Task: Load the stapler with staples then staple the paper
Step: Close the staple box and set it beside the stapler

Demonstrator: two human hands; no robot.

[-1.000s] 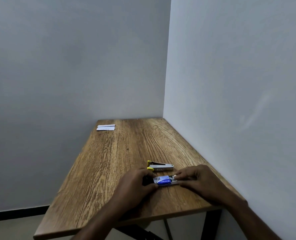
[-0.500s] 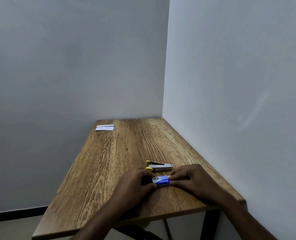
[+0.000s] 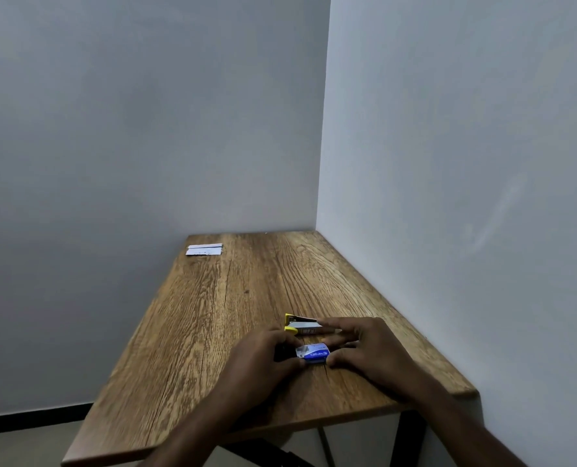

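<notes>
While the small blue-and-white cardboard staple box (image 3: 313,354) lies on the wood-grain tabletop (image 3: 213,318) near its front edge, both hands close on it from either side. The left hand (image 3: 263,357) has its fingers curled against the box's left end, thumb low at the near corner, so it appears to pinch that end. The right hand (image 3: 368,352) grips the right end with its thumb at the near side and its lower fingers bent around the far side; its upper fingers reach out nearly straight, and their tips lie over the right part of the small silver stapler with yellow ends (image 3: 303,326), though contact cannot be made out. Whether the box is already slid open is too small to tell.

The stapler sits just behind the box, flat on the table, apparently not yet opened for loading. The white slips of paper (image 3: 204,250) lie well apart from all this, at the far left corner of the table near the wall.

As a judgement, the task is at its very start: the person seems to be getting staples out of the box. Still to come are taking a strip, opening the stapler, seating the strip, closing it, fetching the paper and stapling it.
</notes>
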